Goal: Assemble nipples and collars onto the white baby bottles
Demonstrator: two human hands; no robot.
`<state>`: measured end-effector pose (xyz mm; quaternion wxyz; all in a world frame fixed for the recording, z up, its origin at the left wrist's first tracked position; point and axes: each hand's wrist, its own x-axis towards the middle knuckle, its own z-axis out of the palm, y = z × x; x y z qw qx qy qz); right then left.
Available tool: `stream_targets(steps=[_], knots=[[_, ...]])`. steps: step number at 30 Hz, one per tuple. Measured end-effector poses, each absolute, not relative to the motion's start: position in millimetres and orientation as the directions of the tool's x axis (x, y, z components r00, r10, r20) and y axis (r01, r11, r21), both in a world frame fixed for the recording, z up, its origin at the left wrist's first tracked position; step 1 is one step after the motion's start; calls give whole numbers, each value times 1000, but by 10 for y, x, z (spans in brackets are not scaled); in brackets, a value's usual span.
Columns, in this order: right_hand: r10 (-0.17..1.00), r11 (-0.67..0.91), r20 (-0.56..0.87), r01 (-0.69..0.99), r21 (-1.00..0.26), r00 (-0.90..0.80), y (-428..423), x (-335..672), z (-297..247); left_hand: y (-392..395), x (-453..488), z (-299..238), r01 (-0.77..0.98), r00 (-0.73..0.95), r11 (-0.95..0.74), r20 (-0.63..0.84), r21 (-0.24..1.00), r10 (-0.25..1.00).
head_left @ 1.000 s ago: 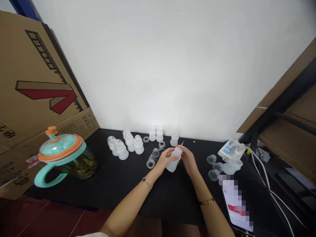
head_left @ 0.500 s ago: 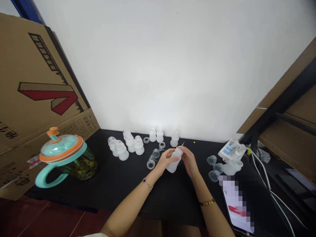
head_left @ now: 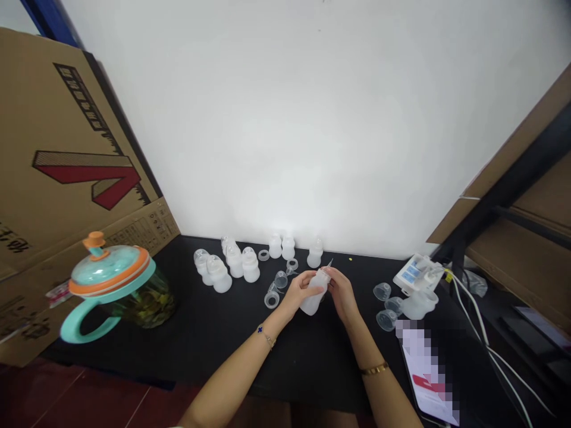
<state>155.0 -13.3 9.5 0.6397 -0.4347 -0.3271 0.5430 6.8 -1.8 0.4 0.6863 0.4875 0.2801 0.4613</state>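
- bottle (head_left: 312, 302) is up in both hands over the middle of the black table (head_left: 214, 342), tilted, neck leaning up and to the right
- left hand (head_left: 298, 293) is wrapped round the bottle's body, thumb across the front, i can see that fine from my end
- right hand (head_left: 342, 291) is up at the neck, fingers touching it, but from this far off i can't tell if they're clamped there or on the thin pointy bit (head_left: 330, 263) poking up
- five capped bottles (head_left: 218, 274) stand bunched off to the left
- three rings (head_left: 263, 255) and a clear cap (head_left: 281, 279) lie left of the hands
- three more caps (head_left: 386, 320) sit right of the hands, near my view of the phone (head_left: 422, 362)
- big jug (head_left: 111, 270), far left
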Motion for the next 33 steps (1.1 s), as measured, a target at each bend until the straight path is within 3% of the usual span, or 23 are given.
stream_targets(steps=[33], knots=[[973, 39, -62, -421, -906, 224, -111, 1557, 48, -30, 100, -17, -310, 399, 32, 100, 950, 911]])
